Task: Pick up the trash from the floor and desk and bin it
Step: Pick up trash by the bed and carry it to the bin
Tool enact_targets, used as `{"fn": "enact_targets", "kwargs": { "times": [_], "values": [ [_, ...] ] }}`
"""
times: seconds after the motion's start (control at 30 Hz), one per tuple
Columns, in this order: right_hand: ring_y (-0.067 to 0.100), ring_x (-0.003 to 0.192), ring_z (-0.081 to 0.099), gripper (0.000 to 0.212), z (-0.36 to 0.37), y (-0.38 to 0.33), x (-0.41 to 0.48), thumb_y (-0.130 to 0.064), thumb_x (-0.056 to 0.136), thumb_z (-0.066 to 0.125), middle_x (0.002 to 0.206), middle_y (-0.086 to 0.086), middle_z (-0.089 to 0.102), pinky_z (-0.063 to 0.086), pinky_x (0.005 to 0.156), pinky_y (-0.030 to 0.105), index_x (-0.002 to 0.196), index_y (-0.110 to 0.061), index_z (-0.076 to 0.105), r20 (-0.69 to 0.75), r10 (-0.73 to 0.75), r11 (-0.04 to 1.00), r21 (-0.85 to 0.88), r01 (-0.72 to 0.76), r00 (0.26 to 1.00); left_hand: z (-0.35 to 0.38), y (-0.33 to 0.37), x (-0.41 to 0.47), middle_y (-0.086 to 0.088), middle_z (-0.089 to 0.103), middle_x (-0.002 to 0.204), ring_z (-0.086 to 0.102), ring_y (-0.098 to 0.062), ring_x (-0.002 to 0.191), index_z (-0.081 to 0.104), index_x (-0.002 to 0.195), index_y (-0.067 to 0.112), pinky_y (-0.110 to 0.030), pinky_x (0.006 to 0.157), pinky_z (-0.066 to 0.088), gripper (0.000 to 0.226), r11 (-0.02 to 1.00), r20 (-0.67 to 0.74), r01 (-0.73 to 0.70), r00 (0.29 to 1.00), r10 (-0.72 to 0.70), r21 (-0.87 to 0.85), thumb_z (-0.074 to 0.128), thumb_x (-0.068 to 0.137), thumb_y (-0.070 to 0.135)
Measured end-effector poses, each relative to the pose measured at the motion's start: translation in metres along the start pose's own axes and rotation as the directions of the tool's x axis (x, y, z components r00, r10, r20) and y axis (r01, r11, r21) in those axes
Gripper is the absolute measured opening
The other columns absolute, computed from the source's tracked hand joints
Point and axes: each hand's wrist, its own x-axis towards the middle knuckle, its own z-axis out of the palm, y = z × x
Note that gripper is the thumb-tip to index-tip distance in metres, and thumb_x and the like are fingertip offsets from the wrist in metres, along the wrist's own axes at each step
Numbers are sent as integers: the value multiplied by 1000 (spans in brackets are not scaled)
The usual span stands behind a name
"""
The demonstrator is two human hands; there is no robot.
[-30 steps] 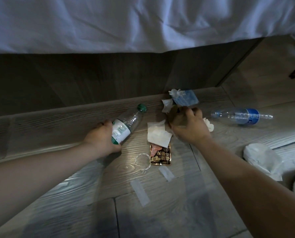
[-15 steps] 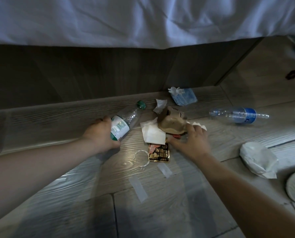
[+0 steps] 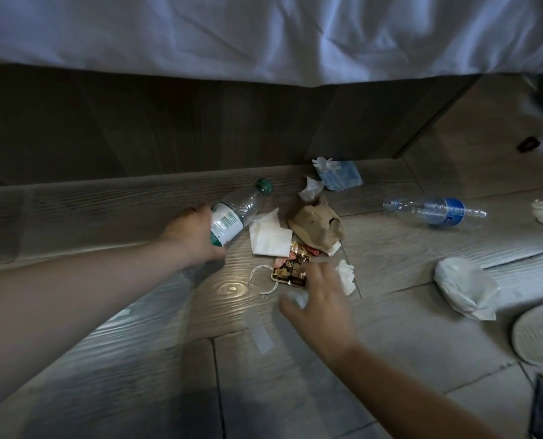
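My left hand point(image 3: 197, 236) grips the lower end of a clear bottle with a green cap point(image 3: 237, 207) that lies on the floor by the bed base. Blurred, with fingers spread, my right hand point(image 3: 317, 299) hovers at the near edge of a gold snack wrapper point(image 3: 290, 270) and holds nothing I can make out. Beyond the wrapper lie a white napkin point(image 3: 268, 237) and a crumpled brown paper point(image 3: 316, 226). A small white tissue point(image 3: 346, 274) lies just right of my right hand.
Against the bed base point(image 3: 169, 131) lie a blue packet point(image 3: 341, 175) and another tissue point(image 3: 311, 190). To the right are a blue-labelled bottle point(image 3: 435, 210), a crumpled white bag point(image 3: 463, 286), a paper plate point(image 3: 539, 334) and a tissue ball point(image 3: 541, 212). A wire loop point(image 3: 260, 277) lies left of the wrapper.
My right hand dragged the brown paper toward the napkin, let it go and drew back over the gold wrapper. My left hand kept its hold on the green-capped bottle.
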Motion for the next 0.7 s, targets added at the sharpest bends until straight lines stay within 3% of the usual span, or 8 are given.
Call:
{"fn": "enact_targets", "kwargs": {
  "times": [0.07, 0.13, 0.2, 0.43, 0.7],
  "values": [
    [19, 110, 46, 59, 4, -8, -6, -52, 73, 62, 119, 0, 48, 45, 95, 36, 121, -20, 51, 117, -151, 987, -36, 156, 982, 1, -2, -3, -13, 56, 111, 58, -31, 100, 41, 112, 11, -29, 74, 43, 66, 1000, -5, 1, 1000, -1, 0, 78, 65, 39],
    [19, 130, 33, 75, 9, -18, -5, -57, 75, 64, 139, -2, 37, 34, 109, 37, 138, -25, 39, 269, -252, 958, -69, 280, 930, 1, -4, -7, -14, 56, 112, 58, -31, 101, 42, 112, 9, -29, 73, 42, 66, 1000, -4, 1, 1000, -1, 8, 78, 66, 39],
    [19, 135, 27, 78, 13, -25, -2, -52, 77, 68, 146, -3, 31, 30, 111, 38, 142, -26, 33, 369, -307, 928, -90, 363, 877, 1, -8, -10, -14, 56, 111, 58, -31, 99, 42, 112, 10, -29, 71, 42, 66, 1000, -2, 12, 1000, -12, 2, 78, 65, 39],
    [18, 109, 47, 48, 19, -12, -1, -33, 78, 73, 117, 1, 49, 44, 94, 31, 119, -15, 58, 361, -242, 959, -51, 278, 900, 4, -16, -16, -13, 56, 111, 59, -31, 98, 44, 112, 12, -30, 73, 45, 67, 999, 0, 30, 1000, -30, -25, 78, 63, 41],
    [19, 101, 55, 35, 13, -2, 0, -23, 81, 65, 114, 2, 57, 45, 85, 27, 115, -14, 61, 383, -207, 966, -67, 250, 900, 2, -13, -19, -14, 56, 111, 58, -31, 99, 43, 115, 11, -29, 70, 42, 68, 999, -1, 38, 999, -38, -29, 79, 64, 38]
  ]
}}
